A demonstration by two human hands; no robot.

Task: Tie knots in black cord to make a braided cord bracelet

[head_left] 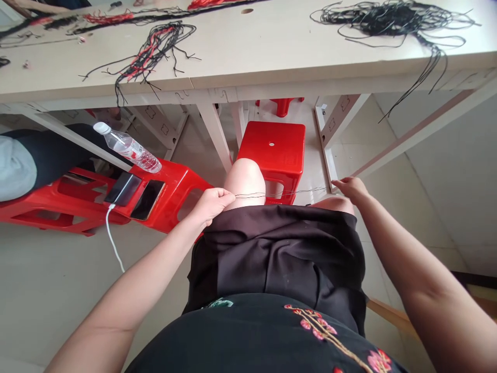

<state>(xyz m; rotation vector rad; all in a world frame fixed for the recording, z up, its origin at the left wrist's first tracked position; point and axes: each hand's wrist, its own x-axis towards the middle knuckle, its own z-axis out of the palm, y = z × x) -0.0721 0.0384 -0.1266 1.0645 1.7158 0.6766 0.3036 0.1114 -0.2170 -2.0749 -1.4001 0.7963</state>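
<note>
Closest to my camera, at 6 o'clock, is a black top (322, 331) with pink flower embroidery, and just past it a black skirt (279, 259) lies over the lap. Both bare arms reach out from the lower corners. The left hand (209, 207), at about 9 o'clock from the lap, pinches thin dark cords (283, 194) between thumb and fingers. Those cords run level across the top of a bare knee (244, 181) to the right hand (351, 189), whose fingertips close narrowly on the far end, so the two hands sit well apart with the cords spanning the gap. Beyond the left hand, a red plastic stool (155, 194) sits at 10 o'clock, carrying two phones (134, 194) with a white cable (111, 233) trailing down from them; a water bottle (130, 147) lies tilted just above, and a grey and black bundle (23, 166) rests at its far side. Another red stool (272, 147) stands beneath a long pale table (233, 57) at 12 o'clock. On that table, tangled black and red cords (143, 59) spread at 11 o'clock, while black cords (396, 20) at 1 o'clock spill over the edge.
</note>
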